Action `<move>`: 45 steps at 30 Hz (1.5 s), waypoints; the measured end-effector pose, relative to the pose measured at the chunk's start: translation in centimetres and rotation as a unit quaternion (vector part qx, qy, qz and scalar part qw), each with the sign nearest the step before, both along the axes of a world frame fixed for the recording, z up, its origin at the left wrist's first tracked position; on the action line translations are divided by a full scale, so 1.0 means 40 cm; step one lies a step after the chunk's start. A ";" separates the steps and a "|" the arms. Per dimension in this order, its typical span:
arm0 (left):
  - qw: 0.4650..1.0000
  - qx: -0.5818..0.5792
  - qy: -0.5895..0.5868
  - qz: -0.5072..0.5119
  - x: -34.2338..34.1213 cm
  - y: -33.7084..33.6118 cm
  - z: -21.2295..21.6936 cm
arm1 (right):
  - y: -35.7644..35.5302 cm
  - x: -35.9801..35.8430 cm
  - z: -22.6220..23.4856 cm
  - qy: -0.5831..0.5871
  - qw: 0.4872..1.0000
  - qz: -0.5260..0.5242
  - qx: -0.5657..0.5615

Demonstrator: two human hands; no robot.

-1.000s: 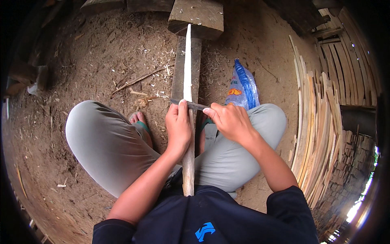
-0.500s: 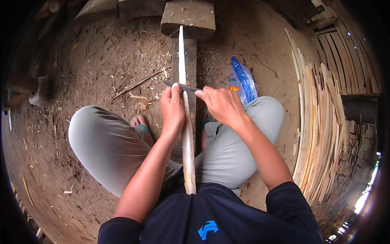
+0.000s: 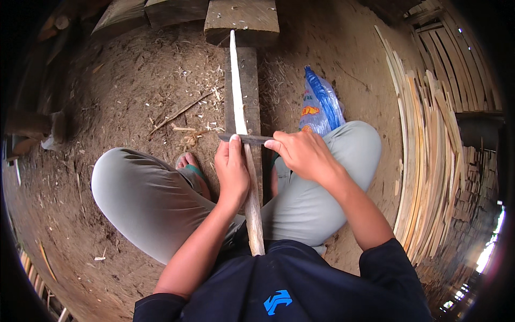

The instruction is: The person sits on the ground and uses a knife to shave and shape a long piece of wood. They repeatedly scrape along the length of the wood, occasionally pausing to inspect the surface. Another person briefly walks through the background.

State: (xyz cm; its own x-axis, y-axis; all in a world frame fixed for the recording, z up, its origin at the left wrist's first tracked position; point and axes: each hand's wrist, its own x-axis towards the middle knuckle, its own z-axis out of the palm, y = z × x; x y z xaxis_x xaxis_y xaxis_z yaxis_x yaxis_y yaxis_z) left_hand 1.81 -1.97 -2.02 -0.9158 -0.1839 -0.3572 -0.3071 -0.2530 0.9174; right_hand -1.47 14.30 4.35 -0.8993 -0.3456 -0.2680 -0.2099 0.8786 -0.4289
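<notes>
A long wooden stick (image 3: 254, 212) runs from my shirt front away between my knees. Its far part is shaved pale and tapers to a narrow tip that reaches the front edge of a wooden block (image 3: 241, 17); the near part is rougher and browner. Across the stick lies a dark, flat blade (image 3: 252, 139), seemingly a knife. My right hand (image 3: 304, 153) closes around its right end, where the handle is hidden in the fingers. My left hand (image 3: 232, 170) pinches the left end, thumb on top, beside the stick.
A dark plank (image 3: 248, 67) lies beneath the stick. Blue and clear plastic bag (image 3: 321, 104) rests by my right knee. Split wooden strips (image 3: 424, 172) are piled at the right. Shavings and a thin twig (image 3: 179, 112) litter the dirt floor (image 3: 129, 102).
Both hands and the blade have moved a little toward me along the stick, and more of its pale part shows beyond the blade. The view has shifted slightly.
</notes>
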 end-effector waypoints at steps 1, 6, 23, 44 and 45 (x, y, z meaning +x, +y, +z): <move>1.000 0.012 0.000 0.009 -0.015 0.003 0.003 | -0.003 -0.009 0.001 0.012 1.000 0.001 0.008; 0.999 -0.023 0.014 0.018 -0.069 0.004 -0.026 | -0.016 -0.050 0.008 -0.004 0.999 -0.014 0.033; 0.998 -0.028 0.045 0.037 -0.146 0.001 -0.035 | -0.006 -0.141 -0.032 -0.034 0.999 -0.031 0.004; 0.991 -0.128 0.035 0.032 -0.050 -0.004 -0.050 | -0.002 -0.024 -0.036 0.093 0.995 0.013 -0.012; 0.992 -0.117 0.032 0.033 -0.058 -0.005 -0.054 | -0.005 -0.030 -0.042 0.096 0.995 0.012 -0.009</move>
